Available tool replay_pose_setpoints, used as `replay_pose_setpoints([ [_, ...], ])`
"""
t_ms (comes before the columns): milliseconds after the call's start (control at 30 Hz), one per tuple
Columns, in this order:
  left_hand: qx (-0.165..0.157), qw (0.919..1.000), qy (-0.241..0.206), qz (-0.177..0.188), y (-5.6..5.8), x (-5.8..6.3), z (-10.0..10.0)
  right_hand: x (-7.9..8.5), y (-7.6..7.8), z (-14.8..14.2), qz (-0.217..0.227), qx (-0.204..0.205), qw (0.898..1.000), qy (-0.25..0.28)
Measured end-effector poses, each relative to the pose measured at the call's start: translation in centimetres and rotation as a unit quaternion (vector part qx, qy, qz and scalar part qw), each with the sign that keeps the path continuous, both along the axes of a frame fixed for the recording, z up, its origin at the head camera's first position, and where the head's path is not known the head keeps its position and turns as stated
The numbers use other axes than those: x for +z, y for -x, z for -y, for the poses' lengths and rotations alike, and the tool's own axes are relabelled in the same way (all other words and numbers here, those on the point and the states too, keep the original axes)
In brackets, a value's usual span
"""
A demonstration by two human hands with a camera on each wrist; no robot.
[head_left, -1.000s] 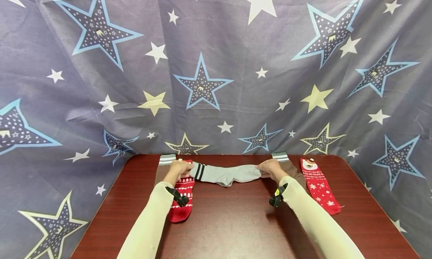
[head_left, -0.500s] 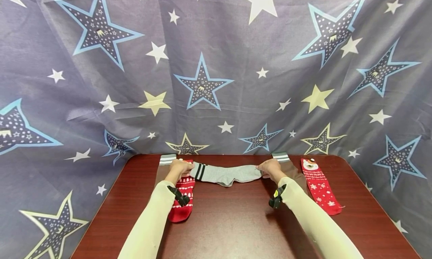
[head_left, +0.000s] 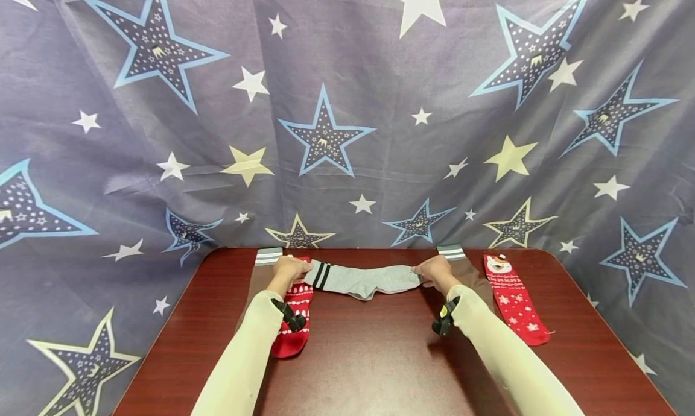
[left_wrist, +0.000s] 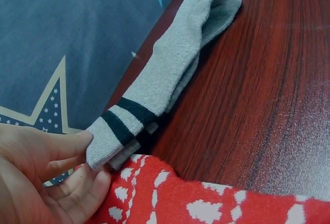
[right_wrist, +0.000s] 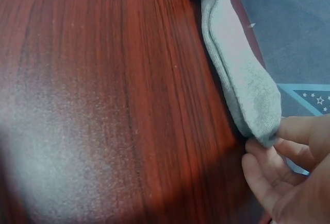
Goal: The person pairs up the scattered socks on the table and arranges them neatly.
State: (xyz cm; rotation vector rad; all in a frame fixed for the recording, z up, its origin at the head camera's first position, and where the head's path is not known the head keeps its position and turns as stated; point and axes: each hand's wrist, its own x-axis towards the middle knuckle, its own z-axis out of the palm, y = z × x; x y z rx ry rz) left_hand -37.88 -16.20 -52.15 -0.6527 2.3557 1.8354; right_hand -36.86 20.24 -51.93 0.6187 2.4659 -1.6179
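Observation:
A grey sock with two black cuff stripes stretches sideways between both hands near the table's far edge. My left hand pinches its striped cuff, thumb on top, as the left wrist view shows. At the toe end, my right hand pinches the tip between thumb and fingers. Two layers show along the sock's lower edge in both wrist views. Beneath the left hand lies a red sock with white patterns, beside a brown sock with a white-striped grey cuff. Another brown sock lies partly hidden under the right arm.
A second red sock with an animal face at its cuff lies at the right of the dark red wooden table. Behind the table hangs a grey cloth printed with stars.

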Motion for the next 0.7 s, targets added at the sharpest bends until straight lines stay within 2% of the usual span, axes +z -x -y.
replay_pose_setpoints([
  [167,-0.005,0.9996,0.027,-0.001,-0.03,0.11,-0.18,0.14,0.07,0.08,0.008,0.007,1.0,-0.001],
  [200,-0.011,0.9985,0.053,-0.001,-0.11,0.21,-0.23,0.21,0.06,0.1,0.01,0.009,1.0,-0.002],
  [367,-0.036,0.9921,0.12,0.011,-0.16,0.56,-0.5,0.59,-0.2,0.17,0.018,0.022,1.0,0.004],
  [433,-0.044,0.9922,0.115,0.019,-0.1,0.69,-0.61,0.62,-0.25,0.17,0.019,0.022,1.0,0.009],
  [533,-0.055,0.988,0.141,0.029,-0.24,0.92,-0.71,0.52,-0.12,0.24,0.024,0.022,0.999,0.01],
  [700,-0.057,0.9856,0.157,0.029,-0.31,0.75,-0.83,0.17,0.32,0.34,0.038,0.021,0.999,0.0],
])
